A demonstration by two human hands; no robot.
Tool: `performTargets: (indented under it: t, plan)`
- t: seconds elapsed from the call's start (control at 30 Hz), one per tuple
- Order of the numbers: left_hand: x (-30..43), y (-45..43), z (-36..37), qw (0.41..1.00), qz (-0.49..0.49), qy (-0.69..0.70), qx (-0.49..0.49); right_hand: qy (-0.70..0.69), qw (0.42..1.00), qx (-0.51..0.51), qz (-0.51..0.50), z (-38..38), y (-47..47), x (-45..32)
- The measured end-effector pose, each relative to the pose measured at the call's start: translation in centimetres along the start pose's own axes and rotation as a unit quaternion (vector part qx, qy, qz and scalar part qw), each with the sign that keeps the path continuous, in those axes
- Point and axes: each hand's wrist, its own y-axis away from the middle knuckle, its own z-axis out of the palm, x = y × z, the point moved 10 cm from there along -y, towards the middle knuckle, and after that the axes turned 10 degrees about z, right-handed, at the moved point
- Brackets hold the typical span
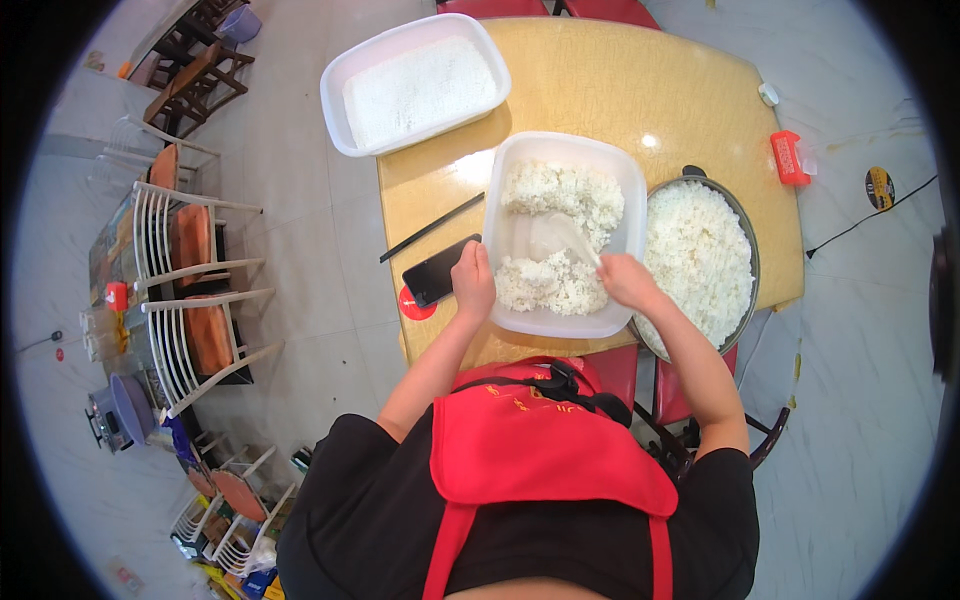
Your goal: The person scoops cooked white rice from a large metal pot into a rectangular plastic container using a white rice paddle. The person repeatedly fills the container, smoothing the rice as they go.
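Note:
A white plastic tub (564,327) stands on the table before me, with cooked white rice (562,187) heaped at its far and near ends. My right hand (628,281) is closed on the handle of a pale rice paddle (555,234), whose blade lies between the two heaps. At the tub's left wall, my left hand (474,279) grips the rim, its thumb on top. Right of the tub, partly beneath its edge, sits a round dark pan (752,232) piled with rice.
Another white tub (334,112) holding a white, flat layer stands at the table's (637,82) far left corner. Black chopsticks (431,227), a smartphone (435,274) and a red disc (417,307) lie left of my tub. A red tissue box (789,159) is at the right edge.

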Motion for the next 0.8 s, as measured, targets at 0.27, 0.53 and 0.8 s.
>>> performTargets:
  t: [0.27, 0.53, 0.8]
  plan:
    - [-0.3, 0.0, 0.1, 1.000, 0.000, -0.004, -0.001, -0.070, 0.975, -0.197, 0.079, 3.8, -1.0, 0.6]
    - [-0.1, 0.0, 0.1, 1.000, -0.004, 0.015, 0.002, -0.087, 0.966, -0.243, -0.015, 8.0, -0.1, -3.6]
    - [-1.0, 0.1, 0.4, 0.999, -0.026, 0.036, 0.002, -0.221, 0.918, -0.327, 0.029, 8.5, 1.7, -3.3]
